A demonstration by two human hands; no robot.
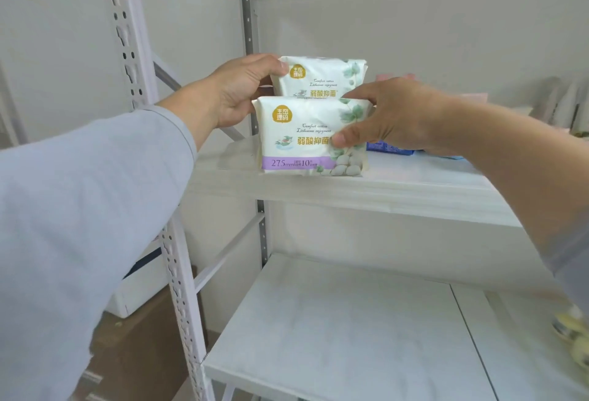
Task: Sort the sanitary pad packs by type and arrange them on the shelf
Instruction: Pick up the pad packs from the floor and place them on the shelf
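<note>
I see a pale grey wall filling the left side under soft, even light. A white perforated steel upright runs down through my view, with a diagonal brace behind it. Low on the left, a brown cardboard box sits on the floor, with a white box resting on it.

Single view, head-worn, wide-angle. Looks forward and slightly down into a white metal shelf unit, from close in front and a bit left of it. Both forearms enter from the bottom corners and reach away from the lens. Middle shelf sits near frame centre; lower shelf fills the bottom right. Perforated upright runs down the left side. Edges bend with lens distortion.
</note>
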